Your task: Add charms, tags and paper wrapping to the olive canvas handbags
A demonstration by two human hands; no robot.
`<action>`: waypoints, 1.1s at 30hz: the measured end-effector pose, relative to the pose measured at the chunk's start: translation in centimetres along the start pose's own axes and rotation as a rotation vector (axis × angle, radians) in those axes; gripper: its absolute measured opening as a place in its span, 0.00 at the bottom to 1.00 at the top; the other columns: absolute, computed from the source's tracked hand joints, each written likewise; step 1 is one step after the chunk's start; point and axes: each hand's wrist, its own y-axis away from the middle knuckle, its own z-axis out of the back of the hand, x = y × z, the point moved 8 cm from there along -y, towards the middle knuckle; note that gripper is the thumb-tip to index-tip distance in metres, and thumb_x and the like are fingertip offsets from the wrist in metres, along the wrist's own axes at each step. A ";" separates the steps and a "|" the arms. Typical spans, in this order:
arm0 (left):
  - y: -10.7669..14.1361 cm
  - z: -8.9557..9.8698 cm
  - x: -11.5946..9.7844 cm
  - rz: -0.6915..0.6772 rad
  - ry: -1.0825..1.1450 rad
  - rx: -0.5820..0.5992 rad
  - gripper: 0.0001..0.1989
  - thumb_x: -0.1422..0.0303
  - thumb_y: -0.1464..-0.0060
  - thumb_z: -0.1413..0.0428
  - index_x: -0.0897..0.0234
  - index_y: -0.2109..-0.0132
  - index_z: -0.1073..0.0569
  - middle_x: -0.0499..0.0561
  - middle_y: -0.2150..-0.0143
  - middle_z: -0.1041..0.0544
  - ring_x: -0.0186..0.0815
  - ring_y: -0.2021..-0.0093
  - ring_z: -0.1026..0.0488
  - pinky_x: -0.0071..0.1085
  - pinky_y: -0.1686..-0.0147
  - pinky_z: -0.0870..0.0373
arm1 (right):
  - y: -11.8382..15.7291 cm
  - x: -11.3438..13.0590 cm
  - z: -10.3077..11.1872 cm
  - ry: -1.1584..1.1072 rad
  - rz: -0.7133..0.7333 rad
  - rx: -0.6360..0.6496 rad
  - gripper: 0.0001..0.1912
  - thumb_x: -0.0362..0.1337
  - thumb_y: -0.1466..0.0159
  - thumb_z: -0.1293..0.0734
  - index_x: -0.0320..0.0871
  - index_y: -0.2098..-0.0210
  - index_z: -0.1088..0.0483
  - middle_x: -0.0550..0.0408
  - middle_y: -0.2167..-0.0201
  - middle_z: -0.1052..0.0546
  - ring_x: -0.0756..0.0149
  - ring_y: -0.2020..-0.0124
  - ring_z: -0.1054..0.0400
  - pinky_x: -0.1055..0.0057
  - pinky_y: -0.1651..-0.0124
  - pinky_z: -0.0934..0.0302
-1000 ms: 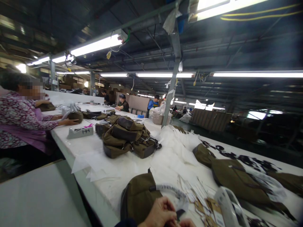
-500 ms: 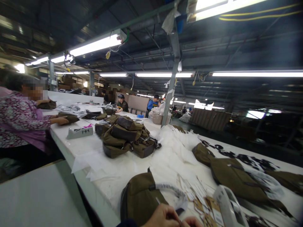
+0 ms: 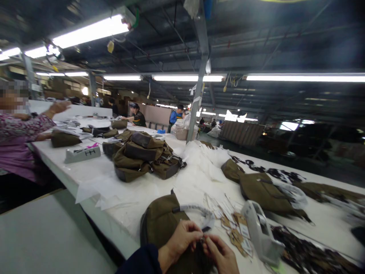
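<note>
An olive bag (image 3: 159, 220) with a plastic-wrapped handle (image 3: 196, 210) lies on the white table in front of me. Over its lower right part, my left hand (image 3: 184, 239) pinches a small dark piece, too small to name. My right hand (image 3: 219, 253) meets it there, fingers closed at the same piece. Just right of the bag are brown and white tags with strings (image 3: 238, 232). A grey tape dispenser (image 3: 261, 232) stands beside the tags.
Several olive bags are piled (image 3: 142, 152) mid-table, beside white sheets (image 3: 199, 163). More bags (image 3: 262, 190) and dark straps (image 3: 313, 251) lie right. A metal post (image 3: 196, 102) rises behind. At left, a person (image 3: 19, 133) stands near another tape dispenser (image 3: 82, 153).
The view has shifted right and down, showing more of both my hands, now together over the bag. The person at left has raised one hand off the bag there.
</note>
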 end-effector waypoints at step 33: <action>-0.3 -0.8 -0.4 -0.060 -0.230 -0.021 0.09 0.65 0.56 0.39 0.69 0.72 0.24 0.48 0.76 0.27 0.30 0.76 0.35 0.25 0.74 0.42 | 0.4 -0.9 1.2 0.024 0.063 -0.050 0.20 0.51 0.44 0.28 0.41 0.60 0.21 0.53 0.70 0.23 0.68 0.72 0.35 0.74 0.69 0.39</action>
